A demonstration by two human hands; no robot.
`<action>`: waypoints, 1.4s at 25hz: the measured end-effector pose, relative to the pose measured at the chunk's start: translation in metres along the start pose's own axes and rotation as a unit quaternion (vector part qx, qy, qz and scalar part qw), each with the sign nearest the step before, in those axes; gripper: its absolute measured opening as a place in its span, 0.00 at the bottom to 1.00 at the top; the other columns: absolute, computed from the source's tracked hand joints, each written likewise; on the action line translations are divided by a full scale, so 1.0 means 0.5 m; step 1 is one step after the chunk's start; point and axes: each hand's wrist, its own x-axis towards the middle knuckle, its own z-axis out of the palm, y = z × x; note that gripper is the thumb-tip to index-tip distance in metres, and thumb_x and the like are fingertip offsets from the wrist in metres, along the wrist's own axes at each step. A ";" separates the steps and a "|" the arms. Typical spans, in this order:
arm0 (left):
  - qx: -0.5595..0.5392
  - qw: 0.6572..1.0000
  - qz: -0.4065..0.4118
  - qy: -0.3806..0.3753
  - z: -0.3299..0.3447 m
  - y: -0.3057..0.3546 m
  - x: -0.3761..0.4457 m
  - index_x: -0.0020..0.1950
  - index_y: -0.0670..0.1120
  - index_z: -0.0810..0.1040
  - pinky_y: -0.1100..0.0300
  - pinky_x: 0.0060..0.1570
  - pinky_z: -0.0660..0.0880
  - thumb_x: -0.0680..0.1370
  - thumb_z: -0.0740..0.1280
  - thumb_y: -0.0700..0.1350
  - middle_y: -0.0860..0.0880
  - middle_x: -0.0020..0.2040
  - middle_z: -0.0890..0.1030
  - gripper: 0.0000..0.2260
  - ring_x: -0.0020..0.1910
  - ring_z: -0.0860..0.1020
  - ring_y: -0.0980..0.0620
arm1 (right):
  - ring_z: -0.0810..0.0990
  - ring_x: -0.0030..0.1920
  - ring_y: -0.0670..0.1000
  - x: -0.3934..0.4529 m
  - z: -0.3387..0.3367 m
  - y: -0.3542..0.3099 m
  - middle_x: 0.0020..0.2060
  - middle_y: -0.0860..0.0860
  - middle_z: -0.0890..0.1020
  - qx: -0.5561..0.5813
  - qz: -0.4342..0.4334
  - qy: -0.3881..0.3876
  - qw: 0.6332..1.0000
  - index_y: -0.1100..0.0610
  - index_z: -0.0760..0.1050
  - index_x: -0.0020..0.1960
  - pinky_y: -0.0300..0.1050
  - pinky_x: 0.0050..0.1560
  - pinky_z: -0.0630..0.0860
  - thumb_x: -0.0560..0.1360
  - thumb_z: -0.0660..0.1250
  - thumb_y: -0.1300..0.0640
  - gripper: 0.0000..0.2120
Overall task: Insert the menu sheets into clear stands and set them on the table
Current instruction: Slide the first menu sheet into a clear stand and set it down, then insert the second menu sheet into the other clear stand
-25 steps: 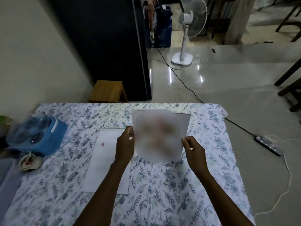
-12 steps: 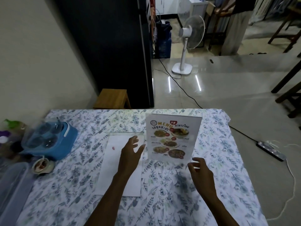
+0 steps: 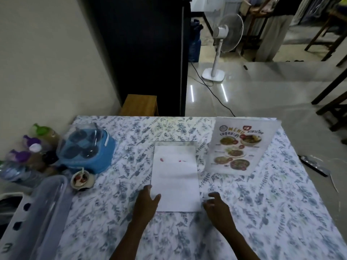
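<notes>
A clear stand holding a printed menu sheet (image 3: 239,147) stands upright on the floral tablecloth (image 3: 262,203) at the right back of the table. In the middle lies a second menu sheet (image 3: 174,173), white side up, with a flat clear stand (image 3: 176,143) showing at its far edge. My left hand (image 3: 147,201) rests on the sheet's near left corner, fingers spread. Just off the near right corner sits my right hand (image 3: 216,204), fingers curled and touching the sheet's edge; I cannot tell whether it grips it.
A blue container with a clear lid (image 3: 88,149), a small cup (image 3: 82,180), several bottles (image 3: 30,147) and a clear plastic box (image 3: 43,207) crowd the table's left side. Beyond the table are a wooden stool (image 3: 139,105), a black cabinet (image 3: 146,53) and a white fan (image 3: 221,42).
Both hands let go of the filled stand, which now stands at the right back. They came back toward me to the near corners of the white sheet.
</notes>
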 end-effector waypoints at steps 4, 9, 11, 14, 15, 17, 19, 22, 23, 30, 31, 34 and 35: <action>0.009 0.999 0.032 -0.031 -0.015 -0.056 -0.009 0.64 0.44 0.76 0.59 0.55 0.73 0.76 0.72 0.42 0.42 0.61 0.77 0.17 0.61 0.78 0.44 | 0.81 0.49 0.58 -0.020 0.104 -0.035 0.49 0.58 0.81 -0.011 0.041 0.043 0.998 0.58 0.72 0.60 0.49 0.46 0.74 0.74 0.72 0.54 0.18; -0.066 0.997 0.031 0.026 -0.053 -0.048 -0.012 0.57 0.46 0.80 0.62 0.51 0.73 0.76 0.66 0.31 0.43 0.56 0.83 0.14 0.57 0.81 0.47 | 0.82 0.52 0.54 -0.037 0.094 -0.094 0.51 0.53 0.82 0.145 0.140 0.049 0.978 0.52 0.74 0.60 0.52 0.54 0.79 0.72 0.72 0.49 0.18; -0.102 0.992 0.045 0.062 -0.080 -0.030 -0.021 0.56 0.45 0.81 0.61 0.49 0.75 0.76 0.67 0.31 0.45 0.53 0.84 0.13 0.54 0.82 0.47 | 0.82 0.52 0.52 -0.051 0.066 -0.114 0.52 0.51 0.83 0.147 0.106 0.055 0.982 0.52 0.78 0.58 0.54 0.57 0.78 0.74 0.71 0.51 0.14; -0.136 0.986 0.062 0.076 -0.110 -0.002 -0.048 0.55 0.45 0.81 0.60 0.47 0.76 0.76 0.70 0.32 0.46 0.50 0.84 0.11 0.51 0.82 0.47 | 0.83 0.51 0.48 -0.079 0.023 -0.136 0.53 0.51 0.86 0.128 0.044 0.056 0.989 0.54 0.83 0.55 0.54 0.60 0.77 0.74 0.72 0.53 0.11; -0.150 0.984 0.063 0.079 -0.117 0.004 -0.057 0.54 0.46 0.81 0.58 0.47 0.77 0.76 0.70 0.33 0.46 0.49 0.83 0.11 0.51 0.82 0.46 | 0.82 0.51 0.47 -0.089 0.010 -0.143 0.53 0.50 0.86 0.125 0.027 0.054 0.990 0.54 0.84 0.54 0.52 0.60 0.77 0.72 0.73 0.53 0.11; -0.172 0.979 0.063 0.086 -0.127 0.015 -0.080 0.52 0.48 0.79 0.54 0.47 0.78 0.76 0.71 0.34 0.46 0.48 0.83 0.10 0.51 0.82 0.44 | 0.84 0.51 0.48 -0.112 -0.015 -0.150 0.53 0.53 0.86 0.112 -0.005 0.048 0.993 0.57 0.84 0.54 0.53 0.59 0.78 0.70 0.76 0.53 0.14; -0.170 0.979 0.049 0.102 -0.134 0.024 -0.117 0.52 0.50 0.79 0.52 0.49 0.79 0.76 0.71 0.38 0.47 0.48 0.83 0.09 0.51 0.82 0.44 | 0.85 0.51 0.55 -0.140 -0.037 -0.152 0.52 0.59 0.86 0.074 -0.045 0.048 0.995 0.63 0.83 0.54 0.58 0.57 0.79 0.70 0.76 0.56 0.15; -0.182 0.972 0.039 0.142 -0.139 0.032 -0.194 0.55 0.49 0.81 0.53 0.51 0.79 0.78 0.70 0.43 0.47 0.51 0.84 0.06 0.51 0.82 0.46 | 0.85 0.46 0.57 -0.185 -0.063 -0.140 0.47 0.62 0.86 0.047 -0.102 0.061 0.992 0.63 0.83 0.50 0.60 0.53 0.79 0.70 0.74 0.60 0.10; -0.181 0.970 0.036 0.157 -0.140 0.029 -0.211 0.55 0.49 0.82 0.52 0.51 0.79 0.79 0.68 0.45 0.47 0.51 0.84 0.06 0.50 0.81 0.47 | 0.85 0.46 0.56 -0.200 -0.071 -0.138 0.46 0.60 0.86 0.048 -0.114 0.061 0.990 0.61 0.84 0.50 0.59 0.53 0.80 0.71 0.74 0.60 0.09; -0.255 0.946 0.035 0.196 -0.168 0.033 -0.293 0.55 0.56 0.84 0.46 0.49 0.81 0.82 0.61 0.55 0.50 0.50 0.86 0.12 0.48 0.83 0.48 | 0.79 0.41 0.36 -0.236 -0.120 -0.164 0.49 0.49 0.84 0.045 -0.182 0.075 0.980 0.51 0.84 0.56 0.26 0.44 0.72 0.74 0.73 0.53 0.11; -0.262 0.943 0.045 0.202 -0.178 0.044 -0.295 0.54 0.55 0.83 0.47 0.50 0.81 0.82 0.60 0.54 0.51 0.49 0.86 0.12 0.48 0.84 0.48 | 0.79 0.41 0.35 -0.226 -0.126 -0.176 0.49 0.49 0.84 0.039 -0.191 0.075 0.978 0.51 0.84 0.56 0.24 0.43 0.72 0.75 0.73 0.52 0.11; -0.272 0.935 0.075 0.214 -0.208 0.074 -0.274 0.55 0.52 0.83 0.47 0.50 0.81 0.83 0.60 0.53 0.52 0.48 0.86 0.13 0.47 0.84 0.49 | 0.80 0.42 0.36 -0.181 -0.143 -0.227 0.48 0.48 0.85 0.025 -0.207 0.091 0.974 0.51 0.84 0.55 0.25 0.44 0.72 0.75 0.72 0.49 0.11; -0.270 0.935 0.085 0.213 -0.219 0.082 -0.258 0.56 0.52 0.83 0.46 0.50 0.81 0.82 0.60 0.54 0.52 0.48 0.86 0.14 0.48 0.84 0.50 | 0.80 0.41 0.36 -0.162 -0.148 -0.244 0.47 0.48 0.86 0.023 -0.211 0.099 0.972 0.52 0.84 0.55 0.27 0.44 0.73 0.75 0.72 0.49 0.11</action>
